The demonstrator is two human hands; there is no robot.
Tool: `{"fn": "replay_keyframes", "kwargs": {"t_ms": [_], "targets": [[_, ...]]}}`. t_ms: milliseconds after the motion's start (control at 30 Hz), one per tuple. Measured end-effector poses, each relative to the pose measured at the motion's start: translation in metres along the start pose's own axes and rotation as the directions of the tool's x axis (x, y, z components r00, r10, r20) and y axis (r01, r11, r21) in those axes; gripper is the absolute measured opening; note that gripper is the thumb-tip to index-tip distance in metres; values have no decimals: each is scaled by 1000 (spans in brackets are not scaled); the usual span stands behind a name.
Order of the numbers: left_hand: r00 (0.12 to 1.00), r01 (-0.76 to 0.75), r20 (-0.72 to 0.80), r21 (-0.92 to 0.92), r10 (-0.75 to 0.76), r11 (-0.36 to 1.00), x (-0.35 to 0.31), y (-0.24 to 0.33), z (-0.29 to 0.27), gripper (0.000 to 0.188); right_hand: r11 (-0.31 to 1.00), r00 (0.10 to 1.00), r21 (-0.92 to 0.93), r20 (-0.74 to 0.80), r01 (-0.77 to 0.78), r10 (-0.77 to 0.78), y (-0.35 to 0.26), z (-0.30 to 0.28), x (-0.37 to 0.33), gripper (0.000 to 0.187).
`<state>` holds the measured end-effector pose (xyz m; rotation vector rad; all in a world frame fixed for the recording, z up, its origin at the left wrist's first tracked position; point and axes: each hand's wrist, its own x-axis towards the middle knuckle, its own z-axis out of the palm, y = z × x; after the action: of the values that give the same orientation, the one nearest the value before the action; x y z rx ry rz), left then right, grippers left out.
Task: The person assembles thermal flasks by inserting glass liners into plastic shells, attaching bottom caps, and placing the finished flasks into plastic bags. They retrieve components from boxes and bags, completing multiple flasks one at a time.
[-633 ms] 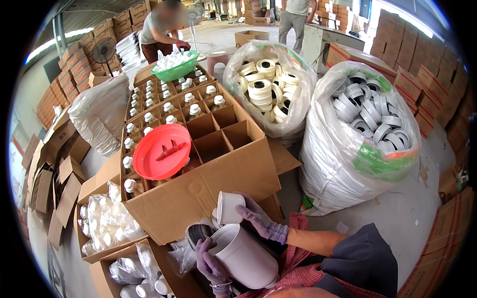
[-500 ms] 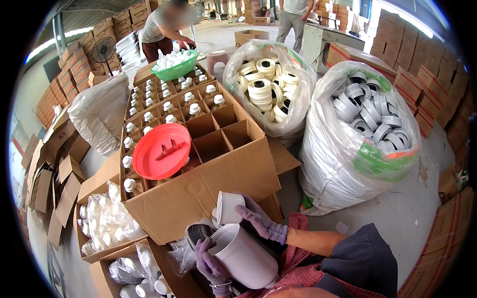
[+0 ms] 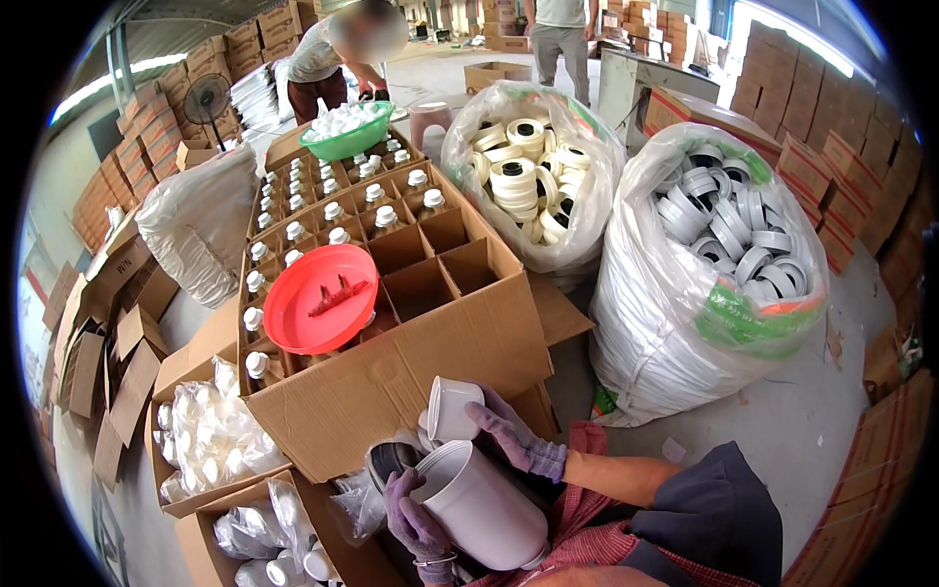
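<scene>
My left hand (image 3: 418,519), in a purple glove, grips the side of a large pale grey plastic tub (image 3: 489,509) that lies tilted in my lap with its mouth facing up and away. Just beyond my left fingers a dark round piece (image 3: 394,460) shows partly, beside clear plastic film (image 3: 357,504). My right hand (image 3: 520,440), gloved the same way, has its fingers against a small white cup (image 3: 453,409). The cup is tilted above the tub's rim. Another pale rounded piece behind the cup is mostly hidden.
Ahead stands a divided carton (image 3: 421,362) of white-capped bottles, topped by a red dish (image 3: 319,298) and a green basin (image 3: 347,135). Sacks of cream rings (image 3: 514,186) and white rings (image 3: 729,225) stand right. Boxes of bagged white parts (image 3: 210,440) sit left. A co-worker (image 3: 333,59) bends beyond.
My hands, the tub and the cup look unmoved. The bending co-worker has shifted slightly right, and the standing person at the back has moved a little left.
</scene>
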<state>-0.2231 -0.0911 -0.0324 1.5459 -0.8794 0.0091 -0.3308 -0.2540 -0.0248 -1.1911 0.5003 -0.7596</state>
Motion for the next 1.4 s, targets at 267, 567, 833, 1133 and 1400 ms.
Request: {"fn": "replay_keyframes", "kwargs": {"t_ms": [267, 567, 833, 1133, 1400], "targets": [[1000, -10, 0, 10, 10, 1000, -1, -2, -2, 47, 1000, 999, 4, -30, -21, 22, -4, 3, -1, 60], [999, 40, 7, -42, -40, 998, -3, -3, 2, 47, 1000, 999, -4, -42, -14, 14, 4, -3, 0, 56], [998, 48, -25, -42, -49, 998, 0, 0, -7, 44, 998, 1000, 62, 12, -25, 24, 7, 6, 8, 63], [993, -7, 115, -55, 13, 998, 8, 7, -3, 35, 959, 960, -54, 36, 279, -278, -53, 8, 93, 66], [991, -46, 129, -8, 46, 999, 16, 11, -7, 43, 237, 692, -713, 453, 660, -562, -75, 73, 258, 74]]}}
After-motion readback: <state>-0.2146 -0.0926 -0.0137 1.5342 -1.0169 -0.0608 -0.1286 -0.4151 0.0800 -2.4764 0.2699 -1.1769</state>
